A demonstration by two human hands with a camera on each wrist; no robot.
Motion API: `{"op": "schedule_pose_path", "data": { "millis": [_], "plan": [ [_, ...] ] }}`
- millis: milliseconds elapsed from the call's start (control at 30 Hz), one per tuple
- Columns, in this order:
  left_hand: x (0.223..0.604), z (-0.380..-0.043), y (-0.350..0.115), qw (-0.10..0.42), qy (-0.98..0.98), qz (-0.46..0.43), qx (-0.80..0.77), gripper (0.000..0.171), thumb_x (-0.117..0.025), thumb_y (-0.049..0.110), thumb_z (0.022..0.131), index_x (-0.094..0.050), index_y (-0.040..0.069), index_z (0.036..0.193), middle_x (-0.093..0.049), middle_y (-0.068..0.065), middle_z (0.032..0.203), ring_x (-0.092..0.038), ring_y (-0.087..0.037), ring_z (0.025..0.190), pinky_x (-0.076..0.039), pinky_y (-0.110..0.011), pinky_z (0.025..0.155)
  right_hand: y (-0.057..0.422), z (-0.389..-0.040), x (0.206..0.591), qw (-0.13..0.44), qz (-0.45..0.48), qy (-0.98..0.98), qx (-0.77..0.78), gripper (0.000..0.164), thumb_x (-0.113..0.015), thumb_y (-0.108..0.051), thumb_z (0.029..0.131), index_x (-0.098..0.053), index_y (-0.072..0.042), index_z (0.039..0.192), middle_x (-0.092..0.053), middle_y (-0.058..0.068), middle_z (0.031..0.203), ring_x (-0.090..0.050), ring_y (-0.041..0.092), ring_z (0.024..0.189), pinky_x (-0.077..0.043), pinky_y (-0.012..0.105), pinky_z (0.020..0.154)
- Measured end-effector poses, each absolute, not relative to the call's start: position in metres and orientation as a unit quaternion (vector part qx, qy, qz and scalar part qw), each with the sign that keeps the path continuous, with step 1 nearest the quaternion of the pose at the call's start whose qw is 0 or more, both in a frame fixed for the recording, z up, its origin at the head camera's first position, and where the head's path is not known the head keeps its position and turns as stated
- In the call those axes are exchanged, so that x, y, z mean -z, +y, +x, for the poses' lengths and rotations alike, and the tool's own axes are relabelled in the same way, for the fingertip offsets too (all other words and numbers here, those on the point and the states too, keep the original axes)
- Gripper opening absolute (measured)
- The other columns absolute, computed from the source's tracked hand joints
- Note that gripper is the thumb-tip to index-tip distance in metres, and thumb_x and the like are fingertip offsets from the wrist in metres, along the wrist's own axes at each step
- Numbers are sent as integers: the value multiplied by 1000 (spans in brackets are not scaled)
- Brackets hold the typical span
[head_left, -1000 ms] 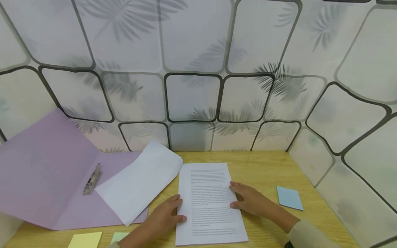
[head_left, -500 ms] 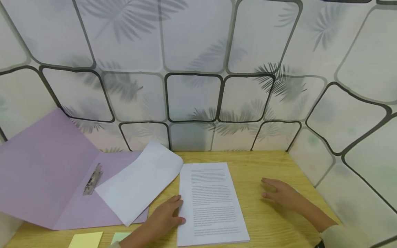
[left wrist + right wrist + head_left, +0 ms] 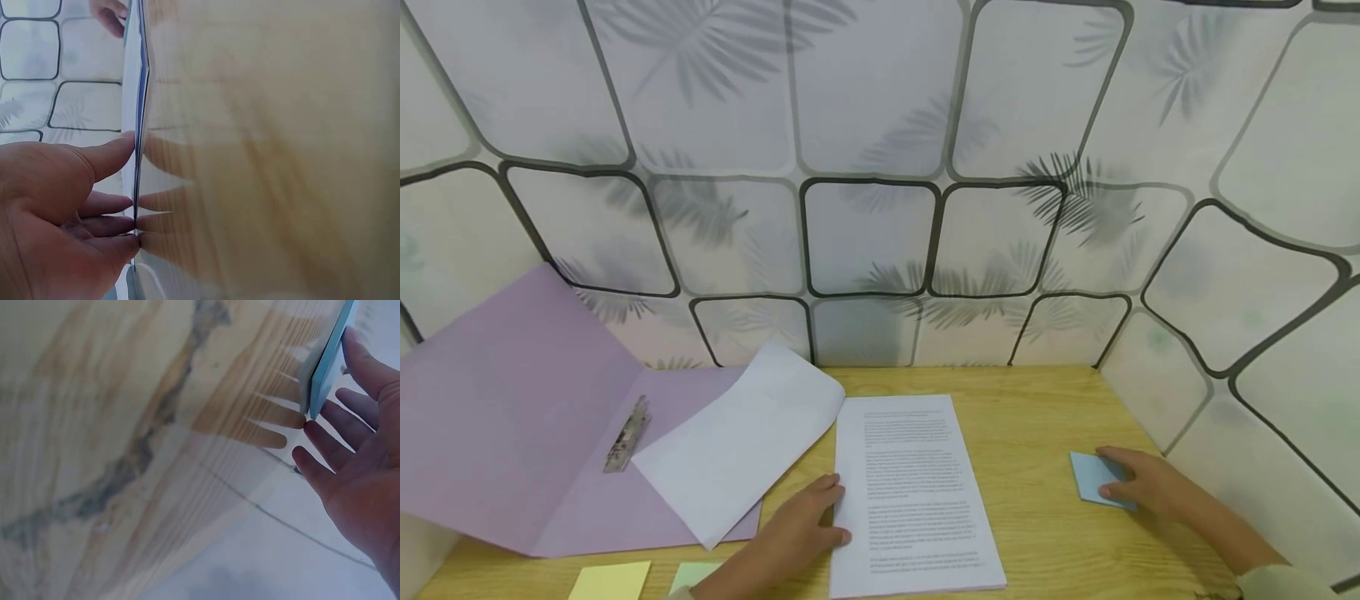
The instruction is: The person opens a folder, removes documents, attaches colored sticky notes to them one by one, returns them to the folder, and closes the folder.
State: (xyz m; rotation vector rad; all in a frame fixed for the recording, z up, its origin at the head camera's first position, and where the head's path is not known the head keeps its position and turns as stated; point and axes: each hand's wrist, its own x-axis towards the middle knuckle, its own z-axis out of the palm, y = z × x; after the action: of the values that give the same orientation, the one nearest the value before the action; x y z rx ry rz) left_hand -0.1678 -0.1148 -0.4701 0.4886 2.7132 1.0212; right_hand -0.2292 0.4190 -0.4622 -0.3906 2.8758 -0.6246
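- On the wooden table [image 3: 1037, 542], a stack of printed paper [image 3: 917, 492] lay flat before the person, with a small blue pad [image 3: 1086, 477] well apart from it, off to the right.
- The left hand [image 3: 801, 521] was at the left side of the stack. Its fingers were nearly straight and touched the edge, and its thumb tip lay on top. It touched the paper but did not curl round it.
- The right hand [image 3: 1157, 487] was at the blue pad, which lay flat. Its fingers were spread and only a little bent, with the thumb on the pad and the first finger by the far edge. It touched the pad, but no tight pinch showed.
- My guess was that the step in hand was getting the blue pad, while the left hand minded the paper.
- The next move seemed to call for the right thumb and fingers to squeeze the pad and lift it. It looked thin, so a fingertip under its edge might have helped.
- Over on the left, a purple folder [image 3: 497, 408] with a metal clip [image 3: 627, 437] stood spread wide. A loose white sheet [image 3: 741, 437] lay partly on it. A yellow pad [image 3: 610, 581] and a green pad [image 3: 691, 575] were nearer the person.
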Motion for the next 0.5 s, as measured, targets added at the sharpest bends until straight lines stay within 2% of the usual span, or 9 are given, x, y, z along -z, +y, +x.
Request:
{"op": "schedule_pose_path", "data": {
  "millis": [200, 367, 500],
  "plan": [
    [471, -167, -110, 102, 921, 162, -340, 68, -80, 25, 85, -53, -8, 140, -43, -26, 153, -38, -46, 143, -33, -61, 115, 418, -231, 463, 58, -145, 970, 186, 73, -79, -37, 84, -55, 9, 135, -58, 31, 130, -54, 52, 119, -49, 62, 95],
    [473, -166, -109, 110, 920, 154, -342, 68, -80, 24, 85, -53, -7, 140, -42, -25, 154, -37, -46, 144, -33, -61, 115, 415, -231, 463, 18, -147, 971, 190, 57, -79, -29, 85, -64, 7, 126, -64, 15, 113, -62, 35, 105, -55, 42, 84],
    [472, -167, -108, 113, 920, 151, -343, 68, -80, 24, 85, -53, -6, 140, -42, -25, 154, -37, -46, 144, -33, -61, 115, 411, -229, 460, -8, -136, 966, 218, 38, -77, -23, 88, -71, 2, 115, -67, 7, 105, -62, 13, 93, -53, 27, 76]
  ]
}}
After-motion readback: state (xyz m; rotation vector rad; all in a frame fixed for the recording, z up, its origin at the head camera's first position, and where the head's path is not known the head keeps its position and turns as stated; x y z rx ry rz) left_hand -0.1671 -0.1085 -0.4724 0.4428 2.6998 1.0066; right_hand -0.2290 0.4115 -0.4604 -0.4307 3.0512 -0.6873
